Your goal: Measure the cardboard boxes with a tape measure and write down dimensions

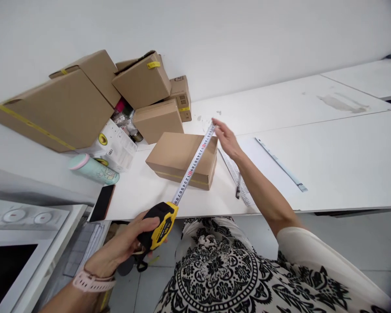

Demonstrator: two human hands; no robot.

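My left hand (130, 239) is wrapped round the black and yellow case of a tape measure (159, 224), just off the table's front edge. The white blade (195, 161) stretches out from it, slanting up and away over a closed cardboard box (174, 152). At the blade's far end, my right hand (226, 137) pinches the tip near the box's far right corner. Whether the blade touches the box I cannot tell. Right of the box lie a sheet of paper, a printed strip (237, 178) and a dark pen (238, 189).
Several cardboard boxes (143, 82) stand stacked at the back left. A mint-green bottle (94, 168), a white avocado-print carton (117, 145) and a dark phone (102, 202) lie near the left edge. A long ruler (280, 165) rests at the right. A white appliance (22, 226) is at lower left.
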